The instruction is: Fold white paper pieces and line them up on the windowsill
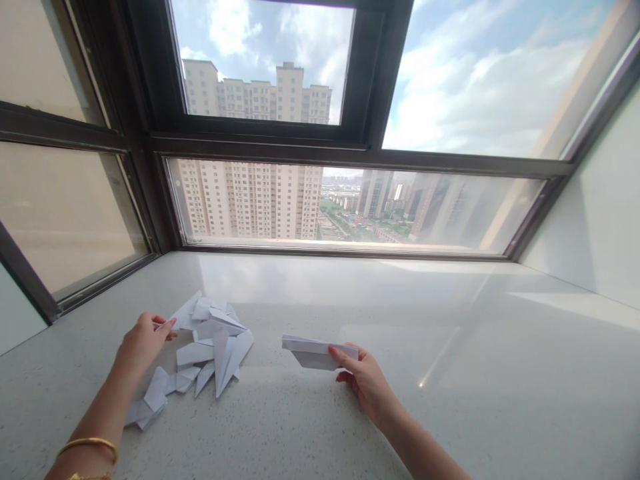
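A heap of folded white paper pieces [215, 343] lies on the pale speckled sill, left of the middle. At the heap's upper left edge, my left hand [150, 333] pinches the end of a white paper piece [186, 311] between thumb and fingers. My right hand [357, 373] is right of the middle, with its thumb on top of a folded white paper [310, 352]. That paper points left, its lower side in shade. A gap of bare sill separates it from the heap.
The speckled white sill [475, 373] runs up to a dark window frame [350, 254]. Another window [65, 213] closes the left side, and a white wall [590, 220] rises at the right. Tall buildings [250, 200] show outside.
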Tool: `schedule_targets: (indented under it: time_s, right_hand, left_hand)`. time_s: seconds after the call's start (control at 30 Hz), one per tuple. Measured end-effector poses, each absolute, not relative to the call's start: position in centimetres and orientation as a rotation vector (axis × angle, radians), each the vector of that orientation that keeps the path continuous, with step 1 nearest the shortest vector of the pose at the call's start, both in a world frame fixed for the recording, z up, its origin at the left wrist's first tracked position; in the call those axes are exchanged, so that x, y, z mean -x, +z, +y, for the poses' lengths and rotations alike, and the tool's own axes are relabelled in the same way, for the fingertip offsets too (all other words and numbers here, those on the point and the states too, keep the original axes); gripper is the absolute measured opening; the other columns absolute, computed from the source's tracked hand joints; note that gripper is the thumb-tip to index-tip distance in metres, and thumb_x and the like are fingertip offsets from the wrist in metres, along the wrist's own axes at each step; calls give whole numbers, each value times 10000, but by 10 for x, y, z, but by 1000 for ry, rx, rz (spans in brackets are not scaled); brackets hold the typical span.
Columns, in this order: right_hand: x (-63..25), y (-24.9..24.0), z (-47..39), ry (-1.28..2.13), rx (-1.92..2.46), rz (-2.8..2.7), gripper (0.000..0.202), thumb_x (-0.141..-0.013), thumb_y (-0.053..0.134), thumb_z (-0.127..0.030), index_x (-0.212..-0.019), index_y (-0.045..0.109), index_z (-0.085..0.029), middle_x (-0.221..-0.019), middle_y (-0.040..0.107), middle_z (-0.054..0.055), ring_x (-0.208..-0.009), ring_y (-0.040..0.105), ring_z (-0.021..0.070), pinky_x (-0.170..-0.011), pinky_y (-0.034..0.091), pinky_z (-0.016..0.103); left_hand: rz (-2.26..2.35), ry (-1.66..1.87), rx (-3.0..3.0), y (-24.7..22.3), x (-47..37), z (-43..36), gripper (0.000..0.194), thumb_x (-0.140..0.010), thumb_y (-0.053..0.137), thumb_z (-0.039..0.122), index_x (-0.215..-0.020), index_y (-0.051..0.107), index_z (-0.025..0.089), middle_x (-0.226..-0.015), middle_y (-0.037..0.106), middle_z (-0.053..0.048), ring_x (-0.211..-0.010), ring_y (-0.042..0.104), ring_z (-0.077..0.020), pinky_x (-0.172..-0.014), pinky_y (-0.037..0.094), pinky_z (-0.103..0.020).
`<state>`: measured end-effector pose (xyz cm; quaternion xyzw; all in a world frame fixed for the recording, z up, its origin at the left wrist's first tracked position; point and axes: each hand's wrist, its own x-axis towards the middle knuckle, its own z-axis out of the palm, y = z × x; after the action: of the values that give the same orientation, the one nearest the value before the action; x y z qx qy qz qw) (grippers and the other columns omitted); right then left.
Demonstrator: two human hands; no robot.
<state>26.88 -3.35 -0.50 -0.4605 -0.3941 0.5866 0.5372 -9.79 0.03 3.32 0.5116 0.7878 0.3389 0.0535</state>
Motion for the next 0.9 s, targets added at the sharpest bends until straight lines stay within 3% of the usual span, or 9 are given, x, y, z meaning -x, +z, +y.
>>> schedule_targets:
  time_s: [0.07, 0.2, 0.33, 0.43, 0.6, 0.73, 0.9]
  right_hand:
    - [-269, -5, -34, 1396, 1096, -939, 280, -541, 716, -396, -621, 607, -151, -589, 549, -12, -557, 474, 106, -435, 379, 187]
    - [-268, -5, -34, 1385, 1105, -943, 285, -537, 715, -404, -617, 606, -153, -592, 551, -8, -559, 478, 111, -438, 381, 192]
    - [-268, -7, -33, 1385, 1100, -947, 295, -525, 719, -409, -611, 607, -150, -590, 559, -3, -565, 490, 118, -454, 387, 202]
    - [-268, -8, -32, 1386, 1096, -940, 278, -533, 717, -390, -607, 605, -147, -592, 561, -2, -565, 486, 114, -460, 387, 199]
    - [-268, -10, -32, 1382, 1100, -957, 154, -561, 670, -278, -622, 613, -148, -600, 575, 0, -559, 477, 107, -462, 386, 193]
    - [-269, -11, -30, 1339, 1134, -974, 85, -506, 545, -131, -567, 598, -158, -534, 562, -16, -539, 484, 113, -465, 394, 199]
    - [-268, -9, -31, 1332, 1121, -989, 84, -508, 522, -145, -556, 589, -160, -537, 555, -21, -529, 478, 104, -462, 394, 196]
  left_hand:
    - [2484, 1188, -1603, 40, 97, -6, 89, -722, 421, 336, -702, 434, 249, -527, 606, -34, -625, 611, -275, -512, 416, -340]
    - [2477, 1485, -1693, 58, 86, -17, 274, -787, 333, 400, -972, 466, 248, -805, 630, -83, -842, 589, -288, -660, 418, -393]
    - [1909, 1772, -1571, 69, 49, -14, 308, -770, 406, 462, -989, 477, 258, -821, 625, -22, -889, 581, -238, -776, 422, -369]
    - [1573, 1694, -1552, 66, 7, -12, 370, -720, 475, 483, -946, 514, 193, -757, 644, -22, -721, 622, -207, -690, 468, -336]
    - [1289, 1168, -1995, 46, -53, -25, 203, -748, 501, 410, -773, 554, 216, -661, 638, 3, -664, 585, -169, -682, 426, -301]
    - [1281, 1099, -2227, 26, -70, -31, 157, -753, 522, 358, -692, 551, 216, -811, 615, -39, -798, 544, -197, -752, 407, -337]
    - [1287, 1150, -2222, 16, -66, -26, 131, -753, 534, 332, -694, 548, 216, -1098, 541, -78, -1036, 458, -245, -880, 348, -416]
